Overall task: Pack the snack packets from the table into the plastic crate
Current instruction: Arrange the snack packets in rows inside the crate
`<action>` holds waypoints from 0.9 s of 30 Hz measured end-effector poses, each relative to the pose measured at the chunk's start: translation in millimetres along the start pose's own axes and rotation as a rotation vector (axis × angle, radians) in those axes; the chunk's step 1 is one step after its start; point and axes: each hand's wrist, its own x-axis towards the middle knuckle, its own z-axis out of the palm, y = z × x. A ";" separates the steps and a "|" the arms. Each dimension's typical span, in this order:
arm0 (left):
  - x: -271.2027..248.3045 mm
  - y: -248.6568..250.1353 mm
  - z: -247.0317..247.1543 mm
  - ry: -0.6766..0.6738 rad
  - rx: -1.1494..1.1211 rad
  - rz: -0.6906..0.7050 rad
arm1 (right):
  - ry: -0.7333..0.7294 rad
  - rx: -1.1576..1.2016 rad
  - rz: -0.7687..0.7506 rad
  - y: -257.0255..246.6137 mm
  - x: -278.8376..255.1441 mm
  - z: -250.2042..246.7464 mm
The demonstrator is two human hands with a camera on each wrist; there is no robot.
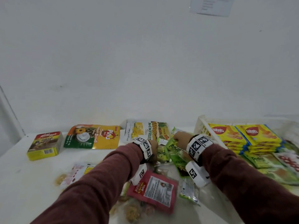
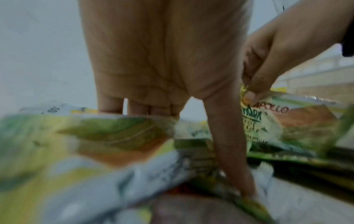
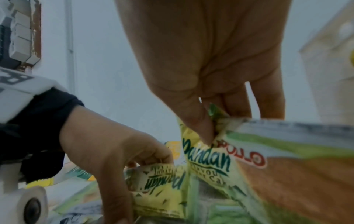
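Note:
Both hands work in a heap of green pandan cake packets at the table's middle. My left hand [image 1: 156, 152] grips one pandan packet [image 1: 161, 155], fingers over its top edge and thumb down its front; the right wrist view shows this packet [image 3: 162, 184] upright. My right hand [image 1: 175, 139] pinches the top corner of a second pandan packet [image 3: 268, 166] between thumb and fingers, just right of the left hand. The white plastic crate [image 1: 200, 125] stands at the right, holding stacked yellow nabati packets [image 1: 226, 131] and green pandan packets [image 1: 265, 160].
Along the back wall lie a Kellogg's coco box [image 1: 45, 144], a yellow pineapple biscuit pouch [image 1: 93, 136] and a jackfruit chips bag [image 1: 140, 131]. Nearer me lie a pink packet [image 1: 155, 189], a small green packet [image 1: 188, 191] and loose snacks under my forearms.

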 end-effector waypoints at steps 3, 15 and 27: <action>7.5 -9.1 -9.1 -0.086 -0.083 0.042 | 0.053 0.081 0.040 4.2 -4.1 0.2; 18.3 -49.3 -58.6 0.079 -0.429 0.151 | 0.435 0.578 0.180 5.4 -55.4 -23.5; 50.3 -3.0 -23.5 0.068 -0.157 0.164 | -0.396 0.183 0.577 -1.3 -80.5 31.5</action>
